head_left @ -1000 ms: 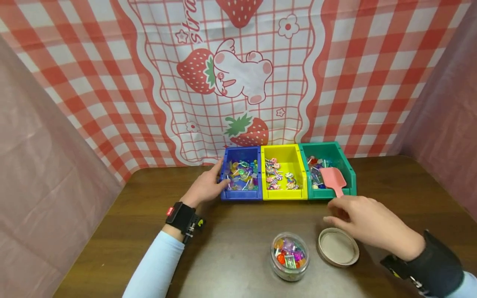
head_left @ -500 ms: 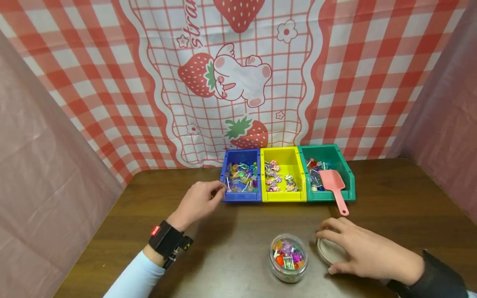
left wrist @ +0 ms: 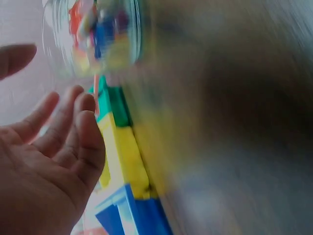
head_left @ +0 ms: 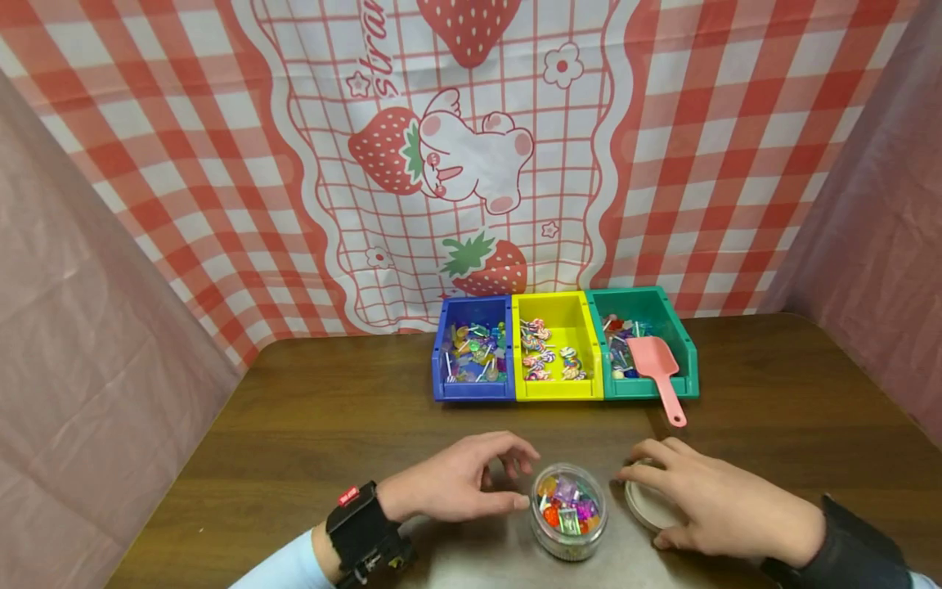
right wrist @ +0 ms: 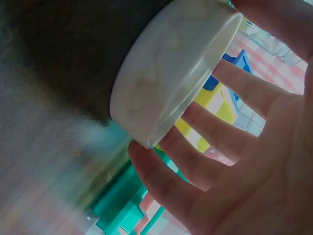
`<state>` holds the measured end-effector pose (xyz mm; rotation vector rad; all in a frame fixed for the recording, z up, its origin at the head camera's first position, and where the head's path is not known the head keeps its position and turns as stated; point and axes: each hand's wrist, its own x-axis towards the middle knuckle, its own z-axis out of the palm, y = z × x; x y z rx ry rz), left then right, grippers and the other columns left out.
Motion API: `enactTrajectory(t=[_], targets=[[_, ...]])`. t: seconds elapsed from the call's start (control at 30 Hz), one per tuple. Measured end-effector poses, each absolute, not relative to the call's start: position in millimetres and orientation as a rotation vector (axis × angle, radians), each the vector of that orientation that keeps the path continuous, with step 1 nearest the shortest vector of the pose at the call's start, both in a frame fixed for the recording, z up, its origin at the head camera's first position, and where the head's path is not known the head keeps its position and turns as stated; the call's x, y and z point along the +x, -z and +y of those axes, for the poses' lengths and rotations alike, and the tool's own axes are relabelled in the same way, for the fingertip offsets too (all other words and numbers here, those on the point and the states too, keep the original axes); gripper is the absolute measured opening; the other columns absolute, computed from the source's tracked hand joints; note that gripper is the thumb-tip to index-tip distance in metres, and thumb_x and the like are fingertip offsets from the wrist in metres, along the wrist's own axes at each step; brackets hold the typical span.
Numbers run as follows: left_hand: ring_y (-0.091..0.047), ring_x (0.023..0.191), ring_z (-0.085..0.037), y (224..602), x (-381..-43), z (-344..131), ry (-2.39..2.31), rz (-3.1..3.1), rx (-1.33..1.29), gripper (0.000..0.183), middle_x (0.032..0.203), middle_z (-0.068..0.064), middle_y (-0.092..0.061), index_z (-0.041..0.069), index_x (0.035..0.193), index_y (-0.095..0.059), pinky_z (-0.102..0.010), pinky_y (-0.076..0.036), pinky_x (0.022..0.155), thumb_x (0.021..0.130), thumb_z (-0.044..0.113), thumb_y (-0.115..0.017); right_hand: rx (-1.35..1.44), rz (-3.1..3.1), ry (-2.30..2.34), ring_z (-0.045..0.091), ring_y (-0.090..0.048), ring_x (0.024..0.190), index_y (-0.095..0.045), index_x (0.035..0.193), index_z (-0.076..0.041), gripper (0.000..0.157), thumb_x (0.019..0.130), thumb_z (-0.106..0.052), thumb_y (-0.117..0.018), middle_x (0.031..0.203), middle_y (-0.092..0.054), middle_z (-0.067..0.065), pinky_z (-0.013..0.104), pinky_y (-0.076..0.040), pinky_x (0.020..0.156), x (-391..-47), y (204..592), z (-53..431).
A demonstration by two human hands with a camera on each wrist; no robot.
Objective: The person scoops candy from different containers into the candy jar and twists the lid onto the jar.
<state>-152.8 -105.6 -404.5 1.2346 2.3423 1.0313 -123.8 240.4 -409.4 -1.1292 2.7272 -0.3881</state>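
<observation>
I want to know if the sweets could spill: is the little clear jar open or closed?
Open. The jar stands upright with its sweets uncovered, and its lid lies beside it on the table under the right hand.

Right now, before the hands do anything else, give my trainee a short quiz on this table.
1. True or false: the lid is on the jar.
2. Which hand is on the lid? A) left hand B) right hand
3. Fill in: the pink scoop lies in the ____ bin.

Key: 1. False, it lies on the table beside the jar. 2. B. 3. Green.
</observation>
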Motion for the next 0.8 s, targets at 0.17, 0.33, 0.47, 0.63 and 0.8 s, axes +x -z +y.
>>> enactTrajectory(t=[0.17,0.33,0.47,0.63,0.8], targets=[[-0.052,0.111,-0.003,408,-145,-95,-0.955,2.332,1.227,0.065,0.126,0.01,-0.053,0.02,0.141,-0.047,-0.021,-0.048,0.086,0.087,0.042,-0.076,-1.099,2.704,0.418,0.014,-0.045,0.101,-0.062,0.13,-0.033,0.06,0.075,-0.048,-0.083,0.119,-0.048,-0.011,0.028,-0.05,0.071,-126,409,238],[-0.048,0.115,0.0,414,-142,-87,-0.871,2.358,1.235,0.079,0.128,0.013,-0.049,0.023,0.145,-0.042,-0.024,-0.043,0.098,0.082,0.052,-0.078,-1.104,2.695,0.427,0.012,-0.045,0.1,-0.062,0.129,-0.033,0.06,0.076,-0.054,-0.081,0.116,-0.047,-0.012,0.027,-0.049,0.07,-125,407,236],[-0.047,0.117,0.0,415,-142,-81,-0.772,2.449,1.256,0.082,0.127,0.014,-0.051,0.022,0.144,-0.043,-0.025,-0.042,0.1,0.079,0.059,-0.076,-1.184,2.722,0.477,0.012,-0.046,0.1,-0.061,0.13,-0.031,0.06,0.078,-0.054,-0.079,0.117,-0.045,-0.01,0.026,-0.049,0.07,-125,403,235],[-0.05,0.109,0.002,415,-143,-77,-0.748,2.474,1.238,0.078,0.121,0.015,-0.053,0.021,0.14,-0.048,-0.022,-0.044,0.095,0.079,0.06,-0.076,-1.277,2.805,0.566,0.012,-0.046,0.098,-0.061,0.128,-0.029,0.057,0.079,-0.047,-0.082,0.117,-0.043,-0.006,0.024,-0.049,0.068,-126,396,233],[-0.051,0.104,0.003,415,-142,-76,-0.781,2.467,1.231,0.074,0.118,0.015,-0.053,0.021,0.137,-0.052,-0.019,-0.045,0.091,0.078,0.057,-0.079,-1.294,2.867,0.697,0.009,-0.044,0.1,-0.058,0.123,-0.033,0.057,0.076,-0.045,-0.085,0.115,-0.04,-0.01,0.023,-0.051,0.069,-129,387,226]])
